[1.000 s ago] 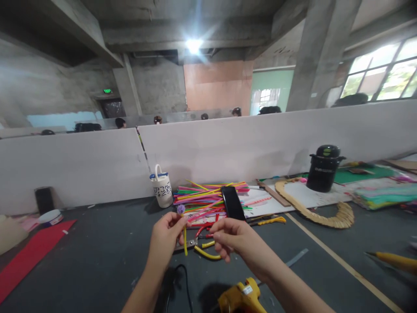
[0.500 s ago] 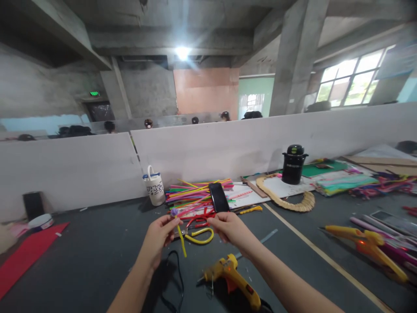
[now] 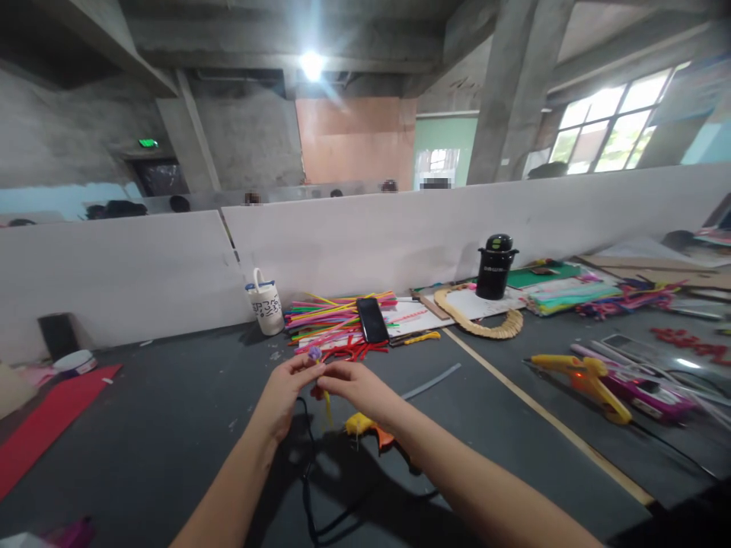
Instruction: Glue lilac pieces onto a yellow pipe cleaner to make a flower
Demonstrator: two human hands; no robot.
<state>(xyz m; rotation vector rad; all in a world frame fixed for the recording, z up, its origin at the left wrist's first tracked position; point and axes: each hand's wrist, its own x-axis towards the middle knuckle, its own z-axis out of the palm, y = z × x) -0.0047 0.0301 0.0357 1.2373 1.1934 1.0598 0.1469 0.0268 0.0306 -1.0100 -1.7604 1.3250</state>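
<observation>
My left hand (image 3: 281, 392) pinches a yellow pipe cleaner (image 3: 327, 403) with a small purple tuft (image 3: 314, 352) at its top. My right hand (image 3: 357, 387) is closed beside it, fingertips meeting the same stem just under the tuft. Both hands hover over the dark table (image 3: 171, 426). Under my right forearm lies a yellow glue gun (image 3: 365, 428) with its black cord (image 3: 308, 487). Beyond the hands lie red pipe cleaners (image 3: 354, 351), a black phone (image 3: 371, 320) and a heap of coloured sticks (image 3: 325, 313).
A white mug (image 3: 264, 304) stands by the white partition (image 3: 400, 236). A black pot (image 3: 494, 267), a curved wooden-stick piece (image 3: 485, 323) and stacked coloured sheets (image 3: 571, 297) lie right. A second yellow glue gun (image 3: 582, 373) sits at the right. Red sheet (image 3: 39, 426) at left.
The view has swung right and pulled back. My hands have come together on the yellow stem. The glue gun now lies under my right forearm.
</observation>
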